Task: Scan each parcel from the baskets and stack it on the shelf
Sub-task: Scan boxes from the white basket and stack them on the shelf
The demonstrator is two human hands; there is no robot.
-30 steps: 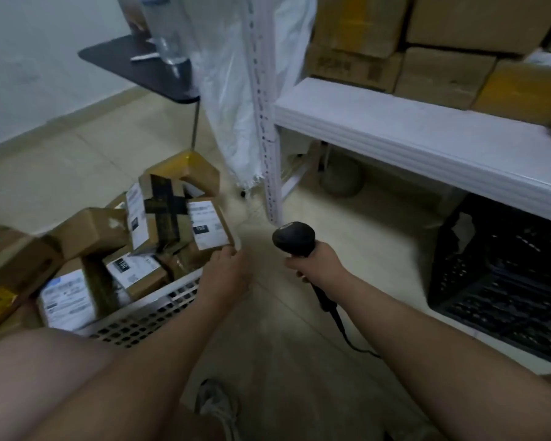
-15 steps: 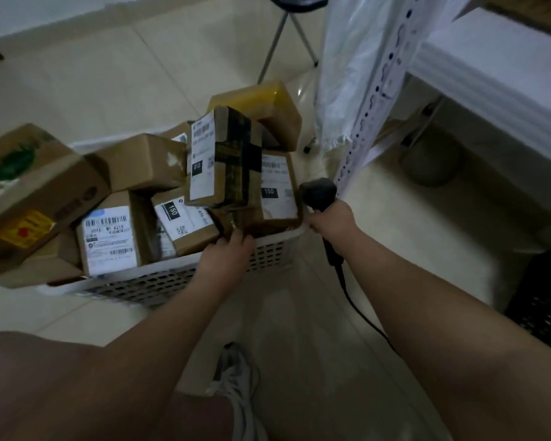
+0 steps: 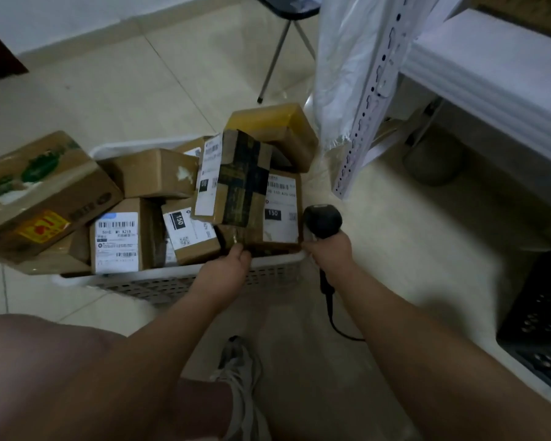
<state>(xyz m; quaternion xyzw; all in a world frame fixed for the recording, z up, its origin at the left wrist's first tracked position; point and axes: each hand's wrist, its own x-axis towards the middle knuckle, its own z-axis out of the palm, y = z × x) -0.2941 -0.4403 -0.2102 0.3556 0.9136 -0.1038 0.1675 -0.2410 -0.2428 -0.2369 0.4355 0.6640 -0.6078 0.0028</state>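
Note:
A white perforated basket (image 3: 178,283) on the floor is heaped with several cardboard parcels. On top stands a parcel crossed with black tape (image 3: 236,178); under it lies a flat parcel with a "150" label (image 3: 280,211). My left hand (image 3: 226,272) reaches over the basket's near rim, and its fingertips touch the lower front corner of the flat parcel. My right hand (image 3: 328,253) grips a black barcode scanner (image 3: 322,218) just right of the basket, its head beside the "150" label. The white shelf (image 3: 490,74) is at the upper right.
A large box with green print (image 3: 39,192) hangs over the basket's left side. A yellow-taped box (image 3: 274,128) lies at the back. The shelf's perforated post (image 3: 369,100) and a white plastic sheet (image 3: 341,58) stand right of the basket. A black crate (image 3: 538,323) sits at right. My shoe (image 3: 239,370) is below.
The view has swung down and left from the shelf to the basket. Both hands have closed in on the basket: the left onto the parcels' front, the scanner up to the labelled parcel.

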